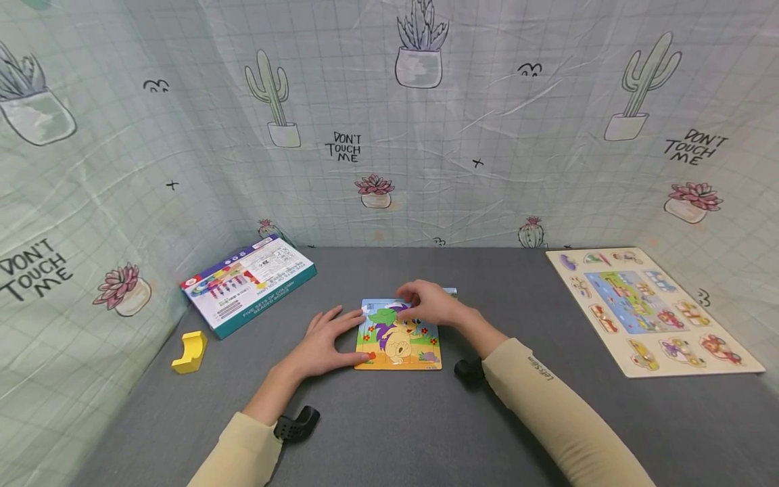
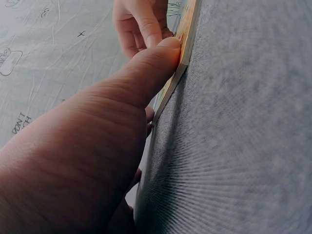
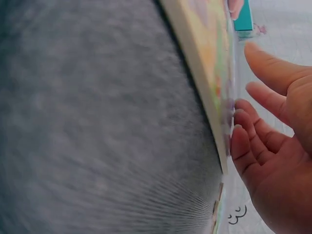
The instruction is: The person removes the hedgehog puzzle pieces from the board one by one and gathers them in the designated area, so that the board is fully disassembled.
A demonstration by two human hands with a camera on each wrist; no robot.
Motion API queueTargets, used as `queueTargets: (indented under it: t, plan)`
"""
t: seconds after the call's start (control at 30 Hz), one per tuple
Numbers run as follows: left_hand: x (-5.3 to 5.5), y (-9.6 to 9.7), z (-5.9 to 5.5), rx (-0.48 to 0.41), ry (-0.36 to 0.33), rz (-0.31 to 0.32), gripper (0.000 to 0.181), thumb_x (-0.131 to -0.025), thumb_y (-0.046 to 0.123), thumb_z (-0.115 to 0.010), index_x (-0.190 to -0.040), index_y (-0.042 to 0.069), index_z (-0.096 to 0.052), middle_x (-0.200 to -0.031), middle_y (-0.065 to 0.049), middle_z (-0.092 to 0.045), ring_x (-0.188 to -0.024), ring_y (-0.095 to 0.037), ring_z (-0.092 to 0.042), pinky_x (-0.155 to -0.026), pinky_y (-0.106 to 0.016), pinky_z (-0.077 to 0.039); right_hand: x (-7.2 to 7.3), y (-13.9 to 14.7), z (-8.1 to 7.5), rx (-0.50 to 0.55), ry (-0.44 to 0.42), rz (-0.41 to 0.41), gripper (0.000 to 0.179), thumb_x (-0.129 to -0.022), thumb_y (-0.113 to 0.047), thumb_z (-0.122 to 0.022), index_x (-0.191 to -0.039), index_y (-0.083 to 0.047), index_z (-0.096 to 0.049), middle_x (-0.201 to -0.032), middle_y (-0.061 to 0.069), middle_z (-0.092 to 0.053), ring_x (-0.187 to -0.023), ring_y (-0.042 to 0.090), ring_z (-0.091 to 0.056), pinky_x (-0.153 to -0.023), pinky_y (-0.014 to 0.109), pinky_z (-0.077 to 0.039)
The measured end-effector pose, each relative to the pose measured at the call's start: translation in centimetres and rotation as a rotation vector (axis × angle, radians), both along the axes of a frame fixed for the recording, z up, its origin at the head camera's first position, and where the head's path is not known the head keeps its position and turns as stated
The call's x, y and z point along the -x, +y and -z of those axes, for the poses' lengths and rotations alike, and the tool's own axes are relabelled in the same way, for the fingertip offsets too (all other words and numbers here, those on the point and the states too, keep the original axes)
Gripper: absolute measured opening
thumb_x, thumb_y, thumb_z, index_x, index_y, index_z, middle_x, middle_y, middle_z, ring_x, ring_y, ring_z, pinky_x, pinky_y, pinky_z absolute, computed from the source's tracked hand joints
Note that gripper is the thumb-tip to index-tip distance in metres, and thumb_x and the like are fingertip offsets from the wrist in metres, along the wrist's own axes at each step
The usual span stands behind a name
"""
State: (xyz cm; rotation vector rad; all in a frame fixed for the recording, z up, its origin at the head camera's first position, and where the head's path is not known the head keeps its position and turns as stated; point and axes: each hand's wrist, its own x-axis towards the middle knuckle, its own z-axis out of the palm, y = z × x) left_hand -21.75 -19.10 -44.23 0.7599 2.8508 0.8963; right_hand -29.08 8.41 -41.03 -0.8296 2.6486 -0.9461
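Observation:
A small jigsaw puzzle board (image 1: pixel 398 341) with a purple-haired cartoon hedgehog lies flat on the dark table. My left hand (image 1: pixel 324 343) is spread at its left side, with the thumb (image 2: pixel 163 56) on the lower left corner and the fingers towards the upper left edge. Over the board's upper right part is my right hand (image 1: pixel 431 303), its fingers loosely bent. In the right wrist view, that hand's thumb (image 3: pixel 273 68) stands apart from the fingers, and nothing shows between them. A thin flat piece (image 1: pixel 451 291) lies just beyond the upper right corner, partly hidden by the right hand.
A teal and white box (image 1: pixel 249 284) lies at the back left, with a yellow curved block (image 1: pixel 191 352) in front of it. A wooden knob-puzzle board (image 1: pixel 654 311) lies at the right. Printed cloth (image 1: pixel 426 135) hangs behind the grey table (image 1: pixel 389 433).

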Motion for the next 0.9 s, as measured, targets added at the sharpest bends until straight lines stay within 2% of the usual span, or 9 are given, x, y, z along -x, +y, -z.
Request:
queueTargets:
  t: [0.4,0.9]
  plan:
    - [0.0,0.0,0.0,0.001,0.010,0.000,0.077,-0.084,0.056,-0.077,-0.146,0.015,-0.056,-0.155,0.000,-0.045,-0.149,-0.038,-0.020,-0.115,-0.065,-0.006,-0.6,-0.8,0.1,-0.108,0.065,0.014,0.045,-0.090,-0.030,-0.080,-0.124,-0.004,-0.068,-0.112,0.007,-0.058,-0.100,0.021,-0.055,-0.091,0.037,-0.050]
    - [0.1,-0.1,0.2,0.005,0.011,0.007,0.077,-0.085,0.054,-0.077,-0.147,0.015,-0.055,-0.155,-0.001,-0.045,-0.149,-0.038,-0.020,-0.116,-0.064,-0.006,-1.1,-1.4,-0.1,-0.100,0.011,0.053,0.040,-0.093,-0.021,-0.077,-0.123,-0.001,-0.062,-0.121,0.011,-0.053,-0.106,0.023,-0.054,-0.096,0.038,-0.049]
